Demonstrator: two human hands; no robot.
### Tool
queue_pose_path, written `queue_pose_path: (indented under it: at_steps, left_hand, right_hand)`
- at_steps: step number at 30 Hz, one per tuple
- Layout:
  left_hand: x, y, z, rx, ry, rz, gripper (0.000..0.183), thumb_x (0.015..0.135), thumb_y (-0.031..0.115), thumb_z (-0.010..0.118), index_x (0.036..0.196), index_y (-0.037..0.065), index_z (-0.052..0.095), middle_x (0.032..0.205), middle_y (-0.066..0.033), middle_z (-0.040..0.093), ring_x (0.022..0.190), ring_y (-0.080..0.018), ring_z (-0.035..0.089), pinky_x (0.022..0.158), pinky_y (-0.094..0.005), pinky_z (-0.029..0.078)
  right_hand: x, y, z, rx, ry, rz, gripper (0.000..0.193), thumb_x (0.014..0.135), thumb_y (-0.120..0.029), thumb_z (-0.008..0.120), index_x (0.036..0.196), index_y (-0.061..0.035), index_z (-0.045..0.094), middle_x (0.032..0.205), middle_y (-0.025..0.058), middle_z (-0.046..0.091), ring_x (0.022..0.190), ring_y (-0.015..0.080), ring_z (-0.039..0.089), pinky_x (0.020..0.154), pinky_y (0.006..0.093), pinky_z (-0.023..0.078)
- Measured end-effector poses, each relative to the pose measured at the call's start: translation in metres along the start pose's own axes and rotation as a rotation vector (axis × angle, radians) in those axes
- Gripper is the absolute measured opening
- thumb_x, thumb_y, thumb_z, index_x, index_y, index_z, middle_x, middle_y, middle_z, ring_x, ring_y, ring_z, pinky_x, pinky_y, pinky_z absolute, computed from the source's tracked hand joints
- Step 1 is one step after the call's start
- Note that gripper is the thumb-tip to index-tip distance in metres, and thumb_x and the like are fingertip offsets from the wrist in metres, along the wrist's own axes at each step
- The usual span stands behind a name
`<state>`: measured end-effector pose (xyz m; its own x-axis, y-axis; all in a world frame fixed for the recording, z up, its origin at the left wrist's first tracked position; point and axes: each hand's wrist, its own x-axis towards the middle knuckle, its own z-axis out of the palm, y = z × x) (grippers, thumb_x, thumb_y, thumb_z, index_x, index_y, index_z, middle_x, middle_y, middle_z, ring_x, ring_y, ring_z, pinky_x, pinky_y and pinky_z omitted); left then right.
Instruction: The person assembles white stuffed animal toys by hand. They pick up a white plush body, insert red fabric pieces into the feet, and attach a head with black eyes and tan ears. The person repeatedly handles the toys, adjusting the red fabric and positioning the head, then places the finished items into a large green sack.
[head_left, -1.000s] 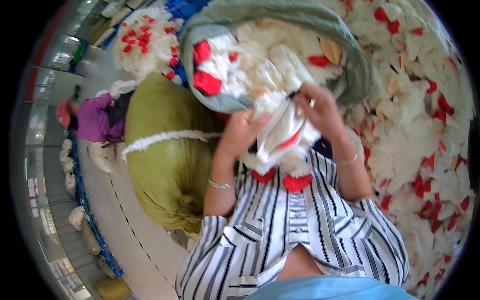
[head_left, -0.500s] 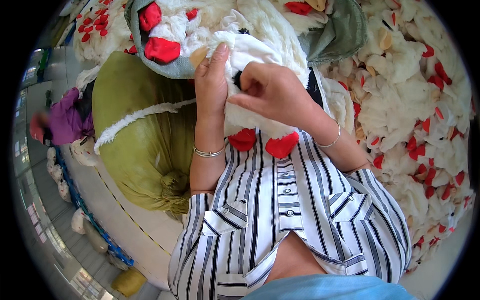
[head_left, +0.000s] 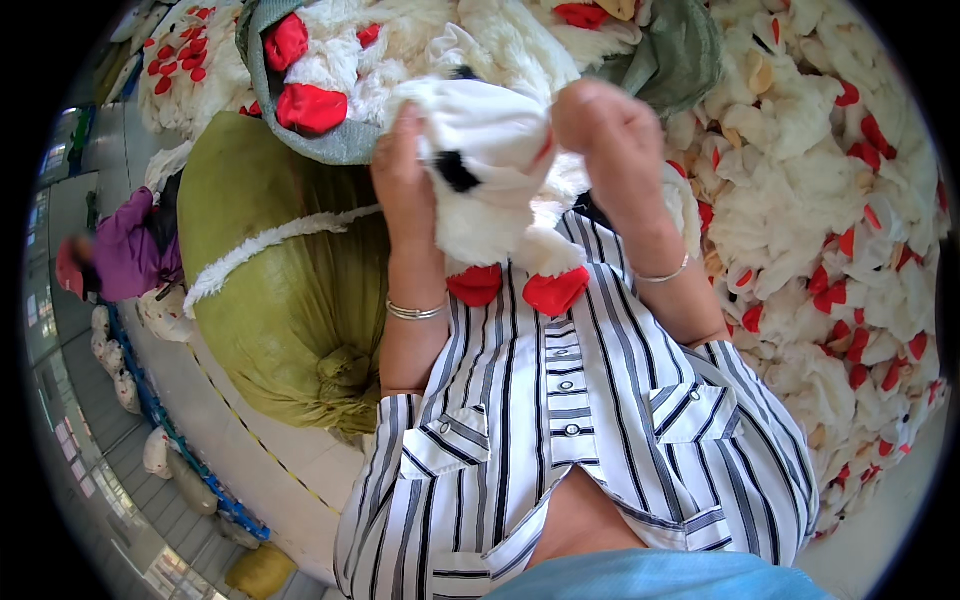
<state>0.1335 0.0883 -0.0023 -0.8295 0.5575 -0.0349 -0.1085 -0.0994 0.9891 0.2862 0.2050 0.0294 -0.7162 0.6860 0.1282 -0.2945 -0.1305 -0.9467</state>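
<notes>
Pinching the white plush piece by its left edge, upper centre, my left hand's fingers stay closed. My right hand has left its middle, freeing the black patch for handling; its blurred grip I cannot tell. An olive sack sits centre-left.

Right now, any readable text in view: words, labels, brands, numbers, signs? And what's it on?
No readable text.
White plush piece: no lettering seen.
Olive sack, grey-green sack: none seen.
Striped shirt: none seen, stripes only.
Co-worker's red cap: too small and blurred to tell.
Bright panels at far left: too small to tell.
</notes>
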Motion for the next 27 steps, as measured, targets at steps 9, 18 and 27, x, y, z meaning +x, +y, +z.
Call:
queue_pose_path:
  at_steps: [9,18,27]
  left_hand:
    - [-0.003,-0.003,0.003,-0.221,0.033,-0.084,0.04,0.099,0.029,0.045,0.113,-0.004,0.06,0.105,-0.0108,0.065,0.093,-0.0175,0.065,0.081,-0.0312,0.052]
    - [-0.032,0.02,0.013,-0.177,-0.084,0.049,0.038,0.092,0.031,0.061,0.106,-0.004,0.064,0.101,-0.0065,0.066,0.087,-0.0126,0.062,0.077,-0.0273,0.049]
    - [0.025,0.047,-0.001,0.015,-0.069,0.248,0.033,0.082,0.016,0.075,0.103,-0.005,0.064,0.099,-0.0088,0.067,0.078,-0.0147,0.062,0.071,-0.0285,0.052]
  right_hand:
    - [-0.007,0.029,-0.006,-0.314,-0.123,0.198,0.024,0.091,-0.015,0.061,0.103,0.0051,0.064,0.075,-0.0022,0.061,0.065,0.0032,0.05,0.057,0.019,0.041]
    - [-0.003,0.052,-0.007,0.329,-0.03,0.582,0.027,0.09,-0.019,0.061,0.103,0.0053,0.061,0.077,0.0101,0.066,0.056,0.0122,0.059,0.054,0.0236,0.049]
    - [-0.014,-0.079,-0.057,-0.175,-0.223,-0.226,0.026,0.096,-0.017,0.048,0.1,0.0067,0.059,0.073,0.0148,0.063,0.052,0.0192,0.058,0.043,0.0274,0.044]
